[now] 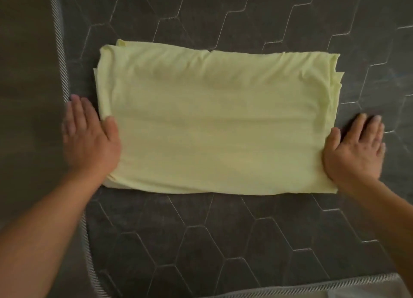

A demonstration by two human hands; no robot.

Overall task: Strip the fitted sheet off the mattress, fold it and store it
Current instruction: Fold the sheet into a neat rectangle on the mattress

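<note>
The fitted sheet (214,123), folded into a thick yellow rectangle, lies on the bare mattress (201,241), with the left hand (89,139) and right hand (355,150) flat and open against its short ends, gripping nothing, probably squaring the layers for another fold.

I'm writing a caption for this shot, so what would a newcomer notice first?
The pale yellow folded sheet, a neat rectangle in the middle of the dark mattress with its hexagon quilting. Next, the left hand and right hand, laid flat at the sheet's two short ends, thumbs touching its edges.
</note>
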